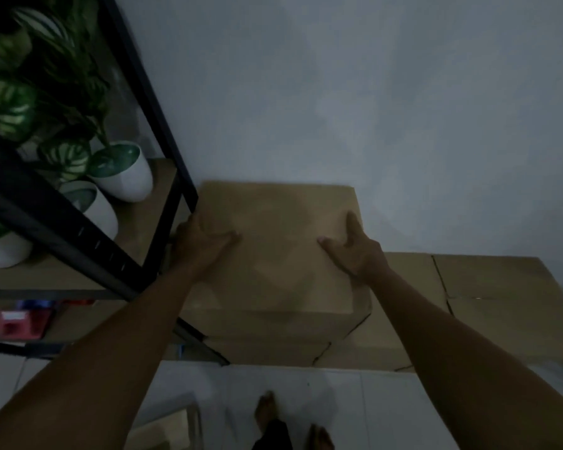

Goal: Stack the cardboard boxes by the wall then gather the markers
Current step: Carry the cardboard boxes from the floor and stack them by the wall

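My left hand point(202, 241) and right hand point(355, 251) clasp the top cardboard box point(273, 248) at frame centre, against the wall point(371, 108). Risk: it overhangs the lower boxes point(306, 349); uneven release could topple it.

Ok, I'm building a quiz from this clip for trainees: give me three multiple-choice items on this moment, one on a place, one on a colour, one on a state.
1. Where is the top cardboard box?
A. on a stack of boxes by the wall
B. on the shelf
C. on the bare floor

2. What colour are the plant pots on the shelving unit?
A. red
B. white
C. black

3. How do the hands meet the top box?
A. both off it
B. only one on it
C. left hand and right hand at its two sides

Answers: 1 A, boxes lie beneath it, wall behind. 2 B, the pots show white. 3 C, each hand lies on one side edge.
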